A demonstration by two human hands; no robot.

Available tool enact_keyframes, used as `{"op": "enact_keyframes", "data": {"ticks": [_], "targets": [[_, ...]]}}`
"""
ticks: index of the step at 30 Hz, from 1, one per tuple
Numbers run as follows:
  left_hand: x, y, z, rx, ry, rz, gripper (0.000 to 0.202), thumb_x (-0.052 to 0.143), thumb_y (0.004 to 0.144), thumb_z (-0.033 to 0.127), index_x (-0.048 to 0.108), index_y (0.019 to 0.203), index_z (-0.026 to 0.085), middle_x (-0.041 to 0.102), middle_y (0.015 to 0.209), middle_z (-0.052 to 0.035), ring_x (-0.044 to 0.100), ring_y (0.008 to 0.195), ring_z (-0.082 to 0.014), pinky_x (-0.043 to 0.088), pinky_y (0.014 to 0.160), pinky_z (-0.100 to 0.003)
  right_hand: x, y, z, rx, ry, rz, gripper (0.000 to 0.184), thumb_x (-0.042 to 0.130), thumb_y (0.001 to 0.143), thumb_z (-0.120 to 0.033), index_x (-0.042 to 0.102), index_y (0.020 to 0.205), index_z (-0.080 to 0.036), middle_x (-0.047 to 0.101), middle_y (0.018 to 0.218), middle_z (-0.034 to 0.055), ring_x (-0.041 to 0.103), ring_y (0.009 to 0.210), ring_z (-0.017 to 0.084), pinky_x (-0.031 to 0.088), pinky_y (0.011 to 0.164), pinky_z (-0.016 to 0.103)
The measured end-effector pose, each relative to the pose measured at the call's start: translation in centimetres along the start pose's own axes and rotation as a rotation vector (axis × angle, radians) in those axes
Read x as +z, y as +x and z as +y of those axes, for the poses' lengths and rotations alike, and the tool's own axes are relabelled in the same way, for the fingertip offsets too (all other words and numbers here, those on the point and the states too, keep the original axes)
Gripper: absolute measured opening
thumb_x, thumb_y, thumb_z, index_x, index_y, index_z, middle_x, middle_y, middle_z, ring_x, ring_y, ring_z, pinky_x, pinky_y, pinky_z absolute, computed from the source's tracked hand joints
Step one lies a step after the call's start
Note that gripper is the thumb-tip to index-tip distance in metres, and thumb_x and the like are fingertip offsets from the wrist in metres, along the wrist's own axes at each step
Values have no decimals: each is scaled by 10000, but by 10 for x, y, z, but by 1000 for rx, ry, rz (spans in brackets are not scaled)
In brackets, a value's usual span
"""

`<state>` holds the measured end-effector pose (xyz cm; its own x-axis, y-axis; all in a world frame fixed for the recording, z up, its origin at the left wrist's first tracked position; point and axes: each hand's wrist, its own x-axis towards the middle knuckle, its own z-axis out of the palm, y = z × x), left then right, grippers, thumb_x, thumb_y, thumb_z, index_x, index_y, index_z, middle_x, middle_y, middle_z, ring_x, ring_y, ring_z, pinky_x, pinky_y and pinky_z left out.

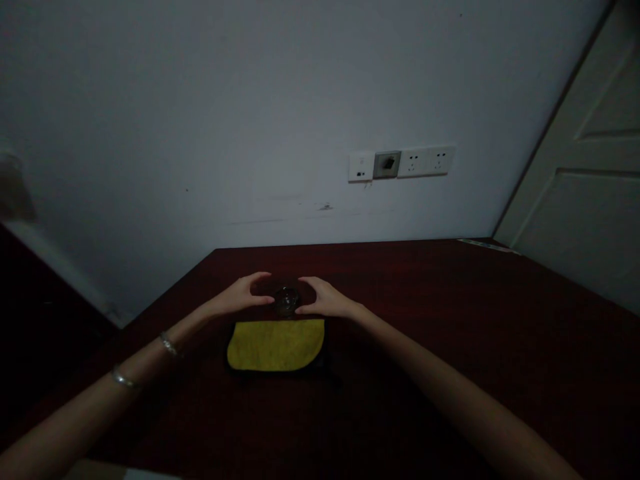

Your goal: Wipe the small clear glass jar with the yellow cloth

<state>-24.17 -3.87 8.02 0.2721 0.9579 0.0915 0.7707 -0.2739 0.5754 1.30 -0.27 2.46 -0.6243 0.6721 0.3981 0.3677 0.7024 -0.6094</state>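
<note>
A small dark glass object [287,301], perhaps a cup or jar, stands on the dark red table [450,320] just beyond a folded yellow cloth [276,344]. My left hand [244,294] curves around its left side, fingers apart, fingertips close to it. My right hand [324,298] mirrors it on the right side, thumb and fingers near the glass. The dim light hides whether either hand touches it. Two bracelets sit on my left forearm.
The table meets a pale wall with a row of sockets and a switch [401,164]. A white door [585,193] stands at the right. A thin flat strip [487,245] lies at the table's far right edge.
</note>
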Motion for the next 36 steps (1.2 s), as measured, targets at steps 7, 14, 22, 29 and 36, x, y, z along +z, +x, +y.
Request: {"op": "enact_keyframes", "data": {"ticks": [7, 14, 22, 29, 36], "targets": [[-12, -40, -39, -55, 214, -115, 673, 658, 661, 545, 535, 1207, 171, 562, 1269, -146, 531, 1161, -284, 395, 980, -400, -1, -10, -8, 67, -98, -80, 638, 735, 656, -474, 567, 1175, -143, 566, 1169, 154, 529, 1088, 281, 423, 911, 423], [-20, -59, -51, -2, 328, -186, 452, 639, 696, 455, 647, 1040, 163, 637, 1062, -100, 589, 986, -245, 437, 865, -323, -11, -23, -21, 103, -216, -287, 409, 712, 656, -486, 689, 941, -193, 655, 929, 79, 602, 857, 240, 448, 719, 327], [-9, -65, -51, -33, 344, -199, 213, 604, 661, 265, 672, 834, 162, 647, 821, -47, 591, 730, -188, 428, 646, -262, -15, -22, -32, 156, -237, -441, 250, 721, 657, -319, 697, 885, -221, 676, 806, 3, 592, 659, 139, 335, 497, 214], [-15, -76, -39, 46, 343, -204, 146, 570, 652, 220, 620, 782, 175, 580, 807, -18, 552, 726, -162, 410, 628, -239, -19, -33, -36, 93, -227, -354, 122, 635, 675, -120, 686, 765, -185, 617, 751, 17, 540, 637, 128, 367, 539, 221], [-9, -69, -29, 66, 435, -64, 84, 520, 708, 209, 583, 752, 175, 534, 836, -64, 519, 776, -215, 400, 689, -312, -18, -29, -24, 75, -242, -96, 224, 551, 728, -54, 675, 847, -198, 595, 941, 67, 542, 914, 202, 426, 795, 311]]}}
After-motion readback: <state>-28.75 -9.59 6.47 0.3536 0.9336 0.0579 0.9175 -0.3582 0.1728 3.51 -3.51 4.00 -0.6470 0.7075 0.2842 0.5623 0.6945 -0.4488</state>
